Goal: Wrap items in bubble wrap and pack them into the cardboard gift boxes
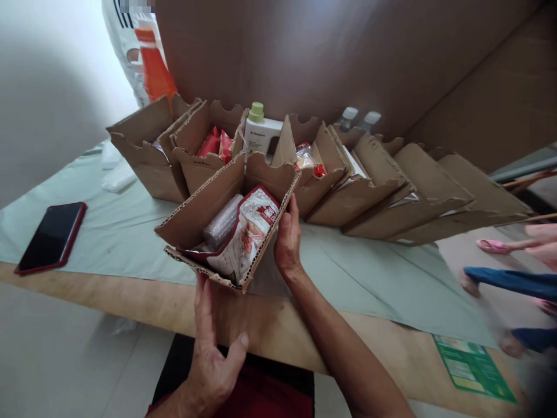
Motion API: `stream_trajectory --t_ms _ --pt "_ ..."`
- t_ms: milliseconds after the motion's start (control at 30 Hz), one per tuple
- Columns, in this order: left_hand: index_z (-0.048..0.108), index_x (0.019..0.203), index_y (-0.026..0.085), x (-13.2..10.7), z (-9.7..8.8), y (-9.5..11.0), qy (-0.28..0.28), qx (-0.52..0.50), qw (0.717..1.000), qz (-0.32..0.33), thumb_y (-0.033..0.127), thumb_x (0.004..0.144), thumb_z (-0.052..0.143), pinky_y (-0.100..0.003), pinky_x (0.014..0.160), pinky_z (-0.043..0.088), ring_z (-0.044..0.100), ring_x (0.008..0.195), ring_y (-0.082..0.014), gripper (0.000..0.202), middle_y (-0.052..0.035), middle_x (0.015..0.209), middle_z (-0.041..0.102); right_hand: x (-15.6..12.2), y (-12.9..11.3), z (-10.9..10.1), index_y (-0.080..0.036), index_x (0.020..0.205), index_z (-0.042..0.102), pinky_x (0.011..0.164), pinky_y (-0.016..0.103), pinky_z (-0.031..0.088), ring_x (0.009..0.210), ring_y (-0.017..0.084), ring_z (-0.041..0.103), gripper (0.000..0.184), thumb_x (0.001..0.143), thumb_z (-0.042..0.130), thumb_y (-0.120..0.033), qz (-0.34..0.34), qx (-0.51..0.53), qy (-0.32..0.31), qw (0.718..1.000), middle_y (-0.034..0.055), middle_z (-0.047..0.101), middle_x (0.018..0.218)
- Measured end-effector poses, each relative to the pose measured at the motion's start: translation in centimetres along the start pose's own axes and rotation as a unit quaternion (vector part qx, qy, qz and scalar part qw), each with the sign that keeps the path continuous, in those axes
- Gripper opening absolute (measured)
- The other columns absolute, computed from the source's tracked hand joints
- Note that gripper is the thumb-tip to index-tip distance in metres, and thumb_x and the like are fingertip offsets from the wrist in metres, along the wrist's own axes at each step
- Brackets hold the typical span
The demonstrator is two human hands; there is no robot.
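An open cardboard box (209, 209) is held tilted toward me above the table's front edge. Inside it lie a red and white snack packet (250, 229) and a roll wrapped in bubble film (221, 223). My right hand (287, 238) grips the box's right wall, thumb up along its corner. My left hand (213, 342) sits under the box's near bottom edge, fingers stretched up against it, thumb apart.
A row of open cardboard boxes (357, 180) stands behind, holding red packets (215, 145) and a white bottle with a green cap (261, 133). A dark phone in a red case (52, 235) lies left on the green cloth (122, 232). Another person's legs (509, 281) are at the right.
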State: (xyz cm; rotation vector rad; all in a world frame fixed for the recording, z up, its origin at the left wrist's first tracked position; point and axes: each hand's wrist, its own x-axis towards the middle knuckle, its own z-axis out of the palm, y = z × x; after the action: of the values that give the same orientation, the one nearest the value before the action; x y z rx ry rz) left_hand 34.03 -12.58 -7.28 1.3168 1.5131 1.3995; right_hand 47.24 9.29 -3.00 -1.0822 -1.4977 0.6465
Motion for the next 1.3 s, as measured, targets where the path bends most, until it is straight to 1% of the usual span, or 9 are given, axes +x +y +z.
stream_trajectory --t_ms 133,333,500,633,900,1000,1100,1200,1300 --pt "0.004 0.168 0.039 0.3 0.4 0.6 0.021 -0.005 1.0 -0.001 0.029 0.088 0.073 -0.063 0.133 0.014 0.01 0.164 -0.0375 0.106 -0.007 0.175 0.02 0.2 0.2 0.5 -0.029 0.164 0.031 0.131 0.055 0.023 0.158 0.027 0.031 0.075 0.103 0.025 -0.072 -0.018 -0.016 0.004 1.0 0.0095 0.034 0.17" --pt "0.009 0.168 0.041 0.5 0.9 0.4 0.023 -0.009 1.0 -0.003 0.029 0.089 0.072 -0.063 0.133 0.012 0.009 0.164 -0.0392 0.101 -0.0025 0.178 0.007 0.5 -0.1 0.7 -0.033 0.163 0.033 0.131 0.056 0.022 0.158 0.026 0.031 0.071 0.104 0.026 -0.07 -0.043 -0.023 -0.003 0.999 0.0071 0.037 0.169" --pt "0.013 0.167 0.042 1.1 1.2 1.1 0.013 0.002 1.0 0.013 0.026 0.093 0.065 -0.065 0.133 0.011 0.002 0.164 -0.0376 0.092 0.001 0.178 0.002 1.0 -0.2 0.8 -0.033 0.161 0.037 0.131 0.054 0.022 0.157 0.026 0.032 0.069 0.104 0.025 -0.07 -0.065 -0.025 -0.014 0.997 0.0063 0.038 0.168" --pt "0.015 0.167 0.043 1.3 1.4 1.8 0.004 0.028 0.999 0.024 0.022 0.094 0.062 -0.065 0.132 0.009 -0.003 0.165 -0.0363 0.089 0.003 0.179 0.001 1.3 0.6 0.5 -0.031 0.159 0.04 0.131 0.054 0.023 0.156 0.026 0.035 0.07 0.103 0.026 -0.071 -0.059 -0.013 -0.014 0.998 0.0074 0.042 0.166" --pt "0.018 0.166 0.042 2.1 2.1 2.4 -0.015 0.037 0.999 0.036 0.019 0.093 0.063 -0.064 0.132 0.013 0.0 0.165 -0.0363 0.089 0.0015 0.179 0.0 0.9 2.3 0.4 -0.027 0.149 0.053 0.127 0.052 0.031 0.148 0.027 0.046 0.071 0.1 0.031 -0.075 -0.032 0.02 -0.022 0.999 0.0096 0.054 0.157" --pt "0.019 0.166 0.043 3.3 2.4 2.6 -0.021 0.025 0.999 0.042 0.018 0.093 0.062 -0.065 0.131 0.018 0.003 0.165 -0.037 0.087 0.0009 0.179 0.001 0.4 3.0 0.6 -0.025 0.136 0.062 0.122 0.049 0.038 0.138 0.027 0.055 0.072 0.096 0.037 -0.079 0.023 0.04 0.0 0.999 0.0116 0.063 0.146" --pt "0.019 0.166 0.042 5.1 3.0 2.6 -0.034 0.023 0.998 0.036 0.017 0.092 0.063 -0.063 0.131 0.018 -0.001 0.165 -0.0365 0.09 0.0001 0.179 -0.003 0.3 4.0 0.7 -0.022 0.123 0.066 0.113 0.048 0.045 0.124 0.027 0.063 0.067 0.097 0.038 -0.077 0.069 0.051 0.024 0.996 0.0127 0.07 0.13" --pt "0.02 0.166 0.039 7.7 4.0 2.5 -0.051 0.009 0.998 0.036 0.018 0.09 0.065 -0.062 0.131 0.018 -0.004 0.165 -0.035 0.09 -0.0025 0.179 -0.004 0.4 4.9 0.7 -0.02 0.115 0.066 0.099 0.045 0.052 0.108 0.025 0.067 0.065 0.099 0.034 -0.074 0.104 0.062 0.046 0.992 0.0123 0.073 0.116" --pt "0.025 0.164 0.034 11.4 5.5 2.4 -0.06 -0.016 0.998 0.033 0.021 0.088 0.066 -0.06 0.13 0.022 -0.003 0.165 -0.0349 0.087 -0.0067 0.178 -0.007 0.6 5.5 0.7 -0.019 0.111 0.066 0.088 0.041 0.054 0.099 0.024 0.069 0.066 0.097 0.034 -0.075 0.132 0.072 0.061 0.987 0.0114 0.074 0.108"
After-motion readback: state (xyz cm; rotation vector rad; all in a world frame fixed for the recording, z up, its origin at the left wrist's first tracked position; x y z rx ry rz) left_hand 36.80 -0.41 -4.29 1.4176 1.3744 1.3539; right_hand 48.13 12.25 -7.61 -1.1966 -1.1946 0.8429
